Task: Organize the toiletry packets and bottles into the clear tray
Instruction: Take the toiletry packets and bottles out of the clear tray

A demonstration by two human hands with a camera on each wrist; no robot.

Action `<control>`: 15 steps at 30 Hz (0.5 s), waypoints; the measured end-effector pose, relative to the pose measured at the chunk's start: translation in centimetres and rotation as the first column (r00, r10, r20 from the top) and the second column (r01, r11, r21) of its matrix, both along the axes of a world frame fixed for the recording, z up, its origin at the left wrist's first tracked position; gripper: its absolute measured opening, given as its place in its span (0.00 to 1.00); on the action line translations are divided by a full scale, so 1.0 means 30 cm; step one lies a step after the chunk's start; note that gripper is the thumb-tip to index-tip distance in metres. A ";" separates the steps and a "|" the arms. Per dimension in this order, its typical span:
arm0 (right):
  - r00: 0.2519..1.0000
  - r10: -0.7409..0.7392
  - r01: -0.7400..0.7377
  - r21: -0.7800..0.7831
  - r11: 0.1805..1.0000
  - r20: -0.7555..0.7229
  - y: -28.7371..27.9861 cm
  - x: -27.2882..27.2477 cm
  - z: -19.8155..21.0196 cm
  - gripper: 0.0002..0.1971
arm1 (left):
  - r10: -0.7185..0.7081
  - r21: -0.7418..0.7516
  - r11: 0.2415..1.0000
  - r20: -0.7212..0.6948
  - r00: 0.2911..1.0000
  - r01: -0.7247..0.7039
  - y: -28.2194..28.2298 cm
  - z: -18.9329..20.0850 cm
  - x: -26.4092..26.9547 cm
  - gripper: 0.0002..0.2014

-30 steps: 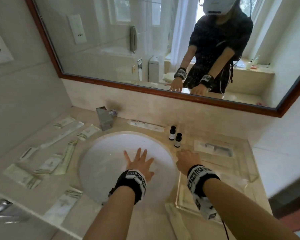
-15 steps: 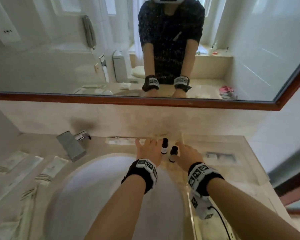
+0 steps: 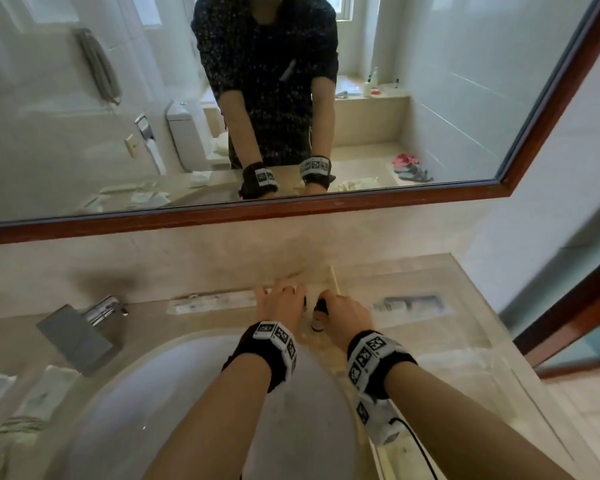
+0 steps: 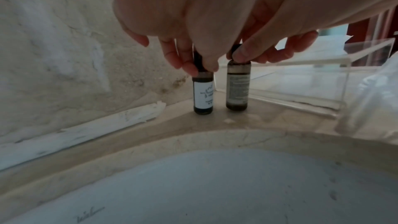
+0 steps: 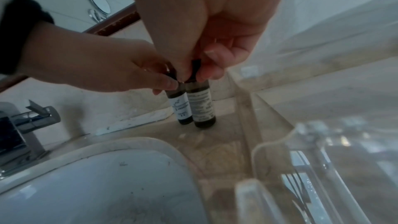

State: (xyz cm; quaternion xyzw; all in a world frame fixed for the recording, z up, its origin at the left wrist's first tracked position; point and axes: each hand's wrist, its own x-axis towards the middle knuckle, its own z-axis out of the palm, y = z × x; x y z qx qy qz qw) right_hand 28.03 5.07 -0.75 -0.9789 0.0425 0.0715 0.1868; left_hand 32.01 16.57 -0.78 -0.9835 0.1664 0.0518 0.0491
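Two small dark bottles with black caps stand upright side by side on the counter behind the sink, just left of the clear tray (image 3: 335, 280) (image 4: 301, 60). My left hand (image 3: 291, 296) (image 4: 201, 67) (image 5: 170, 81) pinches the cap of the white-label bottle (image 4: 203, 94) (image 5: 181, 108). My right hand (image 3: 323, 300) (image 4: 238, 52) (image 5: 193, 72) pinches the cap of the grey-label bottle (image 3: 318, 315) (image 4: 238, 88) (image 5: 202, 108). Both bottle bases touch the counter. A flat packet (image 3: 409, 304) lies inside the tray.
A long white packet (image 3: 215, 303) (image 4: 86, 132) lies against the back wall left of the bottles. Several more packets (image 3: 45, 389) lie on the counter's left side. The faucet (image 3: 80, 327) stands left of the sink basin (image 3: 205, 410). The mirror frame (image 3: 291, 209) runs above.
Both hands moved forward from over the sink to the two bottles and took hold of their caps. The head view leaned closer to the mirror.
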 end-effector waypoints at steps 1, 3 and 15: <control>1.000 -0.002 0.002 0.018 1.000 0.011 -0.005 -0.006 0.005 0.10 | 0.009 -0.010 1.000 0.013 1.000 -0.009 0.000 0.008 -0.009 0.11; 0.999 -0.018 0.015 0.073 0.997 0.047 -0.019 -0.024 0.026 0.10 | 0.027 -0.044 0.999 0.065 0.997 -0.024 -0.001 0.037 -0.027 0.12; 0.981 0.007 -0.024 0.087 0.996 0.196 -0.274 -0.216 0.242 0.12 | -0.051 0.016 0.999 0.279 0.959 0.049 -0.187 0.258 -0.212 0.18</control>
